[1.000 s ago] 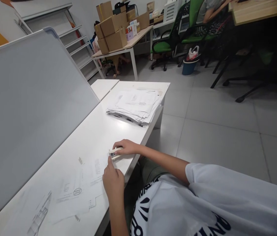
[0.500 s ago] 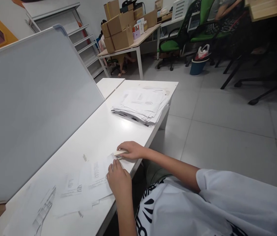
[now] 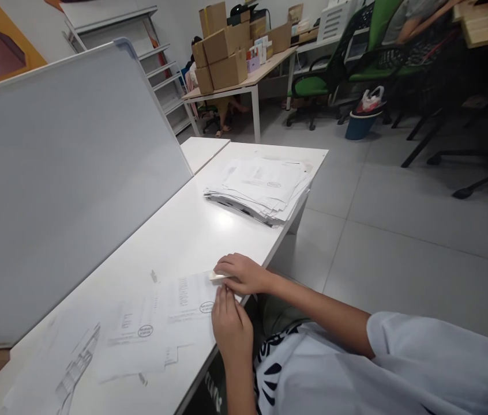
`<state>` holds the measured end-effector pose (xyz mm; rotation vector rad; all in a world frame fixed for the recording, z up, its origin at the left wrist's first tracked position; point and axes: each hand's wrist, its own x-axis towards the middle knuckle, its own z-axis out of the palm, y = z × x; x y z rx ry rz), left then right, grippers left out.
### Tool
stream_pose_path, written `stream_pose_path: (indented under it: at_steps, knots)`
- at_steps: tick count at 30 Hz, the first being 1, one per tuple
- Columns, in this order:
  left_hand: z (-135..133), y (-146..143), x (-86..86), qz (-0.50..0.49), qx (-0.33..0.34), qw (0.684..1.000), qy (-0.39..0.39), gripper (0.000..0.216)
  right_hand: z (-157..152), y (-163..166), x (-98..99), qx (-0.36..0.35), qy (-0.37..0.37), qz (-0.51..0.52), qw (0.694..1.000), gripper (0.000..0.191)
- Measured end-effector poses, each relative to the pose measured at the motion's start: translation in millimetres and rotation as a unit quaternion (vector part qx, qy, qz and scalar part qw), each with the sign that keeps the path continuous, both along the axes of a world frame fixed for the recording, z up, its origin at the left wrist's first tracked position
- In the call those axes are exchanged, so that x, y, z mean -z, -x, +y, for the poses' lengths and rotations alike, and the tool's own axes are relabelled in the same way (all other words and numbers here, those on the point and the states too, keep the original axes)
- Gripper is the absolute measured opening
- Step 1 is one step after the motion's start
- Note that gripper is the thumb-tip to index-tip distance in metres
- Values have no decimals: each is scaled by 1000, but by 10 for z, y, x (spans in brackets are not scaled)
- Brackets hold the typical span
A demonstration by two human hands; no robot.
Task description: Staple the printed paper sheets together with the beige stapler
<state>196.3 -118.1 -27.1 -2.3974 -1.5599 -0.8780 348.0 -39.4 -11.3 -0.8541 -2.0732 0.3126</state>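
Observation:
My right hand (image 3: pixel 244 273) is closed around a small cream-white stapler (image 3: pixel 219 277), thumb on the near side. The stapler's front end is at the corner of a printed paper sheet (image 3: pixel 194 295) bearing an oval stamp. Close below, my left hand (image 3: pixel 232 323) has its fingers together on the right edge of that sheet, fingertips by the stapler; its thumb is partly hidden. Another stamped sheet (image 3: pixel 134 346) lies to the left, partly overlapped. A thick stack of papers (image 3: pixel 256 187) sits farther up the white desk (image 3: pixel 175 242).
A whiteboard-like partition (image 3: pixel 66 190) stands along the desk's far side. Small grey pieces (image 3: pixel 153 276) lie near the sheets. Cardboard boxes (image 3: pixel 226 69) are piled on a table behind. A blue bin (image 3: pixel 360 125) and green chairs (image 3: pixel 311 86) stand on the floor, with other people seated nearby.
The view has shifted, so the scene sits farther right. My left hand has moved from over the printed sheet to its right edge, closer to the stapler. My right hand keeps the stapler at the corner.

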Motion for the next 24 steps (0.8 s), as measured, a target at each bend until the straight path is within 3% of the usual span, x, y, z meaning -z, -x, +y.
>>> stream_pose_path:
  at_steps: [7, 17, 24]
  knots:
    - [-38, -100, 47, 0, 6, 1000, -14, 37, -21, 1, -31, -15, -7, 49, 999, 10]
    - [-50, -76, 76, -25, -54, 998, -12, 36, -27, 30, -3, 0, -31, 53, 998, 10]
    - [-45, 22, 29, -71, -46, 996, 18, 38, -18, 41, 2, 4, -16, 19, 1000, 9]
